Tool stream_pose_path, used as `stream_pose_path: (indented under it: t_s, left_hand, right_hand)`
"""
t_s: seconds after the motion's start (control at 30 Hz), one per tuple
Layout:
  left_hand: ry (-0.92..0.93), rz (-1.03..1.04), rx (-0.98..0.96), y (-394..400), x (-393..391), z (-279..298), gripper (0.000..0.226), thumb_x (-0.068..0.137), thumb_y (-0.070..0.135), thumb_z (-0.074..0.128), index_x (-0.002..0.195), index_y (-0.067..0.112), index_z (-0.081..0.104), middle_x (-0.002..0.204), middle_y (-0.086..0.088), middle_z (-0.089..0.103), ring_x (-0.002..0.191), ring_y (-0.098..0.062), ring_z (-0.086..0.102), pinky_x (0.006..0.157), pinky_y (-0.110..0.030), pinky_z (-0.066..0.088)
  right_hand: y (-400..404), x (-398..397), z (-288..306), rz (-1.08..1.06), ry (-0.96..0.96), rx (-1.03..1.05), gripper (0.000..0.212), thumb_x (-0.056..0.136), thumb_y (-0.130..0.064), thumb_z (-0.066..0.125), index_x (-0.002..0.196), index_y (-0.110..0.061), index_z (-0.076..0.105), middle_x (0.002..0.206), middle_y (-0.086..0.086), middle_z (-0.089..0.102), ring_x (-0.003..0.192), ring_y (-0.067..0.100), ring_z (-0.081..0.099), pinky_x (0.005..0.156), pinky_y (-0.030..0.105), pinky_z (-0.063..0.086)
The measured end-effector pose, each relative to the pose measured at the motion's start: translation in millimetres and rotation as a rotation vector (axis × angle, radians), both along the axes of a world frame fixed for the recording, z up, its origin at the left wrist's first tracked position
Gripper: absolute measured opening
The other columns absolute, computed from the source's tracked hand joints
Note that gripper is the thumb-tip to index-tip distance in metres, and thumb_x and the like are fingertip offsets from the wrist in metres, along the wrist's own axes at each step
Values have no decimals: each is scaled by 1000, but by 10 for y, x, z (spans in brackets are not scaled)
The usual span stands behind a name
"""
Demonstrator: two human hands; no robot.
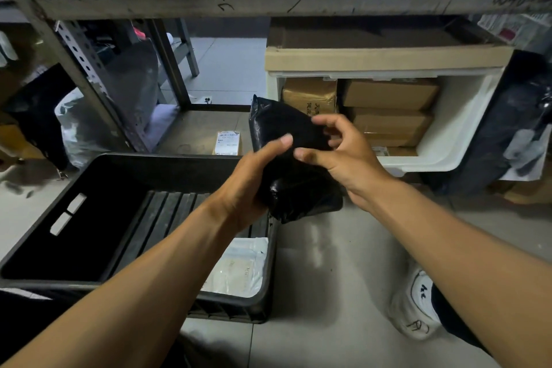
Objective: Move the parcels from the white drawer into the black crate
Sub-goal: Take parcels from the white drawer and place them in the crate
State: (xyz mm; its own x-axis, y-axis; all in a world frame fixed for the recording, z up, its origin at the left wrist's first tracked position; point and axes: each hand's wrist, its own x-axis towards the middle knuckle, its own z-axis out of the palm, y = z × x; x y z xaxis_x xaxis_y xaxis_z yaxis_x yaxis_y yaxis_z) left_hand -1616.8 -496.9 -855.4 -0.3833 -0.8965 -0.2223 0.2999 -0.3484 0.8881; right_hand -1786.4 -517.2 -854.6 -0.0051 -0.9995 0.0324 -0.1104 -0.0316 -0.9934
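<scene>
Left hand [254, 179] grips black parcel [286, 158] from below; right hand [337, 152] loosely spread, steadying it for crate [89, 185].

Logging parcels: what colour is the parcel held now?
Glossy black parcel, in the left hand; head view shows it.
</scene>
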Motion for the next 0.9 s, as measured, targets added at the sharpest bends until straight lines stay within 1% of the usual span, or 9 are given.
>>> stream_pose_path:
  t_s: [0.07, 0.13, 0.27, 0.33, 0.53, 0.67, 0.77, 0.83, 0.9]
  left_hand:
    - [-15, 76, 52, 12, -14, -53, 50, 90, 33, 63, 134, 8, 61, 128, -20, 67, 116, -33, 66, 97, -42, 53]
    - [3, 130, 126, 16, -1, -75, 46, 89, 33, 61, 127, 8, 66, 122, -19, 70, 109, -32, 69, 91, -40, 55]
    - [109, 187, 201, -7, 98, -99, 44, 87, 36, 58, 118, 9, 74, 119, -19, 71, 103, -33, 72, 91, -44, 53]
    - [111, 197, 200, -13, 141, -82, 41, 93, 37, 52, 106, 8, 79, 113, -18, 73, 96, -32, 74, 88, -43, 53]
    - [-111, 287, 73, -108, 236, -177, 45, 95, 34, 63, 131, 7, 62, 124, -16, 70, 116, -33, 66, 108, -49, 46]
    - [-156, 361, 40, -86, 232, -172, 34, 95, 25, 65, 121, 4, 65, 115, -18, 73, 107, -34, 70, 99, -48, 53]
    - [-306, 489, -5, -119, 266, -175, 33, 90, 19, 72, 118, 5, 62, 112, -20, 72, 102, -36, 71, 86, -45, 58]
    - [-377, 576, -45, -138, 294, -169, 42, 85, 15, 78, 121, 8, 59, 111, -15, 71, 94, -27, 73, 70, -34, 58]
    - [-413, 523, -114, -126, 274, -143, 47, 83, 16, 79, 125, 12, 58, 110, -10, 73, 90, -18, 73, 67, -26, 55]
  right_hand:
    - [-34, -17, -55, -17, -12, 33, 103, 52, -31, 99, 140, -37, 47, 139, -4, 51, 125, 10, 52, 101, 27, 50]
    - [-44, -36, -114, 2, -80, 133, 124, 39, -40, 100, 147, -38, 39, 142, -4, 53, 128, 13, 53, 106, 36, 49]
    - [-17, -131, -166, 95, -283, 377, 107, 43, -35, 98, 138, -20, 51, 123, 5, 71, 109, 21, 71, 97, 44, 57]
    - [11, -163, -162, 150, -286, 410, 91, 49, -34, 93, 131, -14, 58, 115, 6, 75, 105, 22, 73, 97, 42, 57]
    - [16, -170, -153, 70, -238, 315, 60, 62, -19, 90, 117, -15, 67, 104, 4, 78, 95, 19, 75, 89, 38, 59]
    - [-11, -164, -176, 51, -247, 324, 54, 68, -14, 90, 116, -17, 66, 105, 3, 78, 99, 22, 74, 96, 44, 57]
    - [-23, -166, -206, 2, -232, 338, 57, 66, -17, 93, 115, -19, 63, 108, 3, 77, 102, 24, 73, 96, 46, 57]
    - [-36, -182, -228, -50, -232, 335, 58, 65, -18, 94, 114, -20, 63, 107, 1, 76, 100, 25, 73, 95, 47, 57]
    - [-25, -192, -228, -97, -248, 332, 52, 68, -17, 92, 111, -21, 64, 104, 1, 77, 97, 24, 74, 92, 48, 58]
